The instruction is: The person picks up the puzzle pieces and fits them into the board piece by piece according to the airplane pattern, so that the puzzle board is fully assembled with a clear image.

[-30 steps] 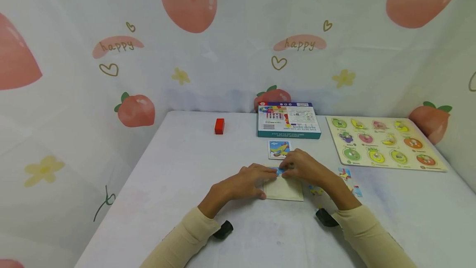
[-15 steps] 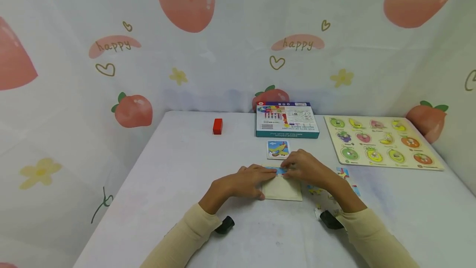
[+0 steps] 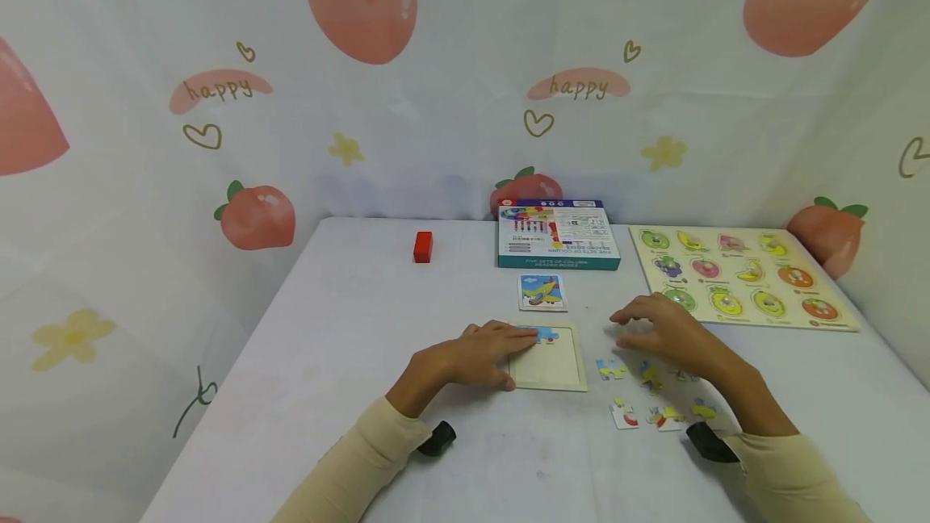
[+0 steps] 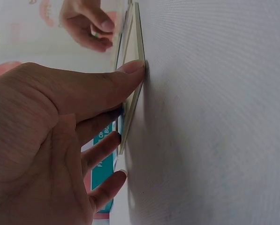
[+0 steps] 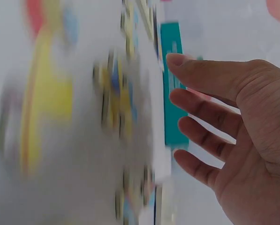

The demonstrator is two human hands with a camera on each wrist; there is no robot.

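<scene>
Fingers of the left hand (image 3: 475, 357): stretched out and clenched round nothing; the forward fingertips lay on the blue puzzle part (image 3: 548, 336), and the thumb touched the tray's edge by its near left corner.
Fingers of the right hand (image 3: 672, 333): released, holding nothing, parted from the thumb; the hand hung above the surface (image 3: 378, 305), right of the tray and well apart from it.
Tray (image 3: 548, 368): lay flat in front of the person, partly under the left hand, with most of its pale floor bare.
Blue puzzle part: sat inside the tray along the far rim, toward the left; how many pieces made it up could not be told under the fingers.
Loose puzzle pieces (image 3: 612, 370): lay right of the tray in two rough rows, some partly hidden by the right arm; blurred in the right wrist view.
Picture card (image 3: 542, 292): just beyond the tray, showing a yellow plane on blue.
Box (image 3: 558, 234): farther back, behind the card.
Red block (image 3: 423, 247): far left of the box.
Fruit board (image 3: 794, 318): on the far right.
Sleeves (image 3: 349, 466): cream.
</scene>
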